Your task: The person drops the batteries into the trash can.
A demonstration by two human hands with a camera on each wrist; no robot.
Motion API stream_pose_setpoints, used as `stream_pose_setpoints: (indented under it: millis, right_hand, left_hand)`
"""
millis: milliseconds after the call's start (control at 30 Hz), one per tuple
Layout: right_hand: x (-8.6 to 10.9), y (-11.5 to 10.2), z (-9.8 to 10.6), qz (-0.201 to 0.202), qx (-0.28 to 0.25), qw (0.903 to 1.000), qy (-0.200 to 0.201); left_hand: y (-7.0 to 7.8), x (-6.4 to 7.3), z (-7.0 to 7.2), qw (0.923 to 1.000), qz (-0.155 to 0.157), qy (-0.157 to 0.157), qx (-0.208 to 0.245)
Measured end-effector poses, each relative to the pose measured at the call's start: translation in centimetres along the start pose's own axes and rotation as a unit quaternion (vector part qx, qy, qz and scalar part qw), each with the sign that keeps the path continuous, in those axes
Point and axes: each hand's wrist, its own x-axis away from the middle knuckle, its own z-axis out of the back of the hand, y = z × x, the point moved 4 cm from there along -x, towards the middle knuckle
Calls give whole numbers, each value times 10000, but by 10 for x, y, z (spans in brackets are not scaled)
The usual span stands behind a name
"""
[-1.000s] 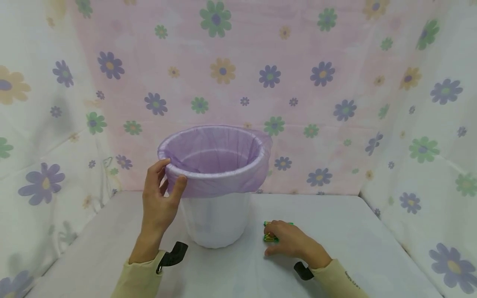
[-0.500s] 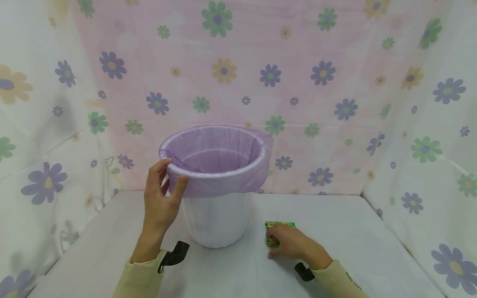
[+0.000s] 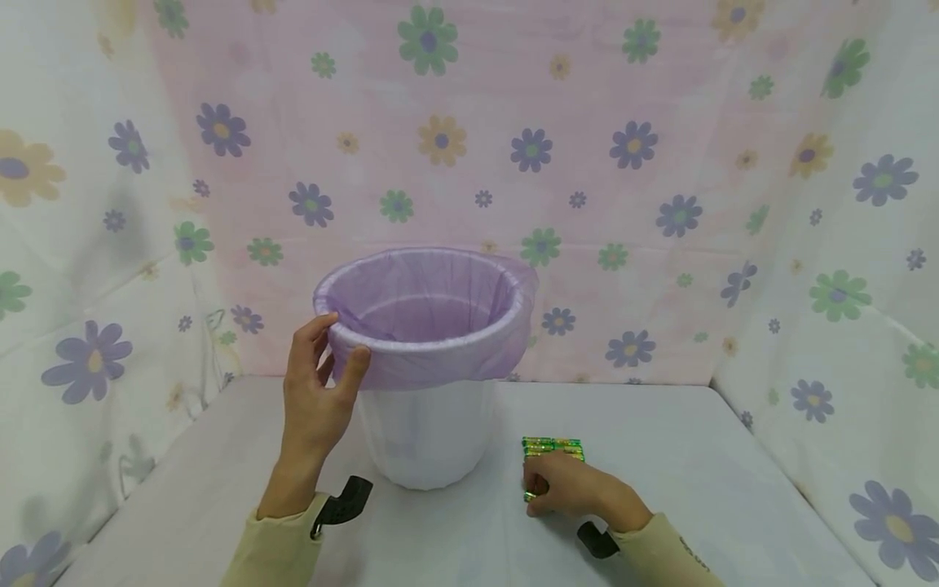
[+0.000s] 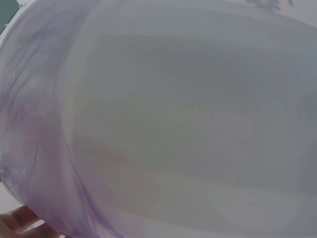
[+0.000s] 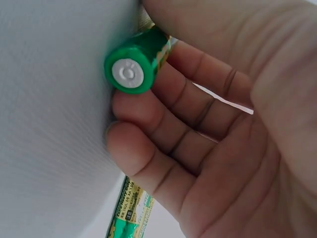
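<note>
My left hand (image 3: 317, 408) holds the left side of a white trash can (image 3: 425, 440), fingertips at its rim and thumb on the front of the purple bin liner (image 3: 440, 363) folded over it. In the left wrist view, liner and can wall fill most of the picture. To the right of the can, my right hand (image 3: 575, 487) is low on the table beside a row of green-and-gold AA batteries (image 3: 553, 444). The right wrist view shows a battery (image 5: 130, 73), flat end toward the camera, between my thumb and curled fingers. My hand hides part of the row.
The white table (image 3: 660, 456) runs back to a pink flowered cloth (image 3: 469, 171). White flowered cloth walls (image 3: 866, 342) stand on both sides. Dark camera mounts (image 3: 597, 540) sit at both wrists.
My right hand has moved slightly toward me along the table, its fingers drawing in. More batteries of the row now show behind it. My left hand stays on the can.
</note>
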Motion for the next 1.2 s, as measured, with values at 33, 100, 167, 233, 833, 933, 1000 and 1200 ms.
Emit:
stream_pose_setpoints:
  millis: [33,100,167,233,833,933,1000,1200]
  right_hand:
    - [0,-1,0,-13,-8,10000,-8]
    - [1,-2,0,-30,-20,10000,-16]
    - [1,-3,0,-30,-18,10000,-15]
    - [2,-3,0,-32,-18,10000,-17]
    - [16,-31,44,464,351,9982,163]
    - [23,-44,64,491,625,9965,262]
    - [29,-55,79,549,800,9947,346]
    - [45,-88,126,902,987,9885,702]
  left_hand:
    - [0,0,0,10000,8,-2,-9]
    - [0,0,0,10000,21,1,-8]
    - [-1,1,0,10000,33,-1,-11]
    - [-1,1,1,10000,30,-1,-10]
    - [1,-1,3,9999,37,53,114]
    - [0,0,3,10000,16,27,87]
    - [0,1,3,10000,9,12,77]
    - [1,0,2,9999,1,-22,150]
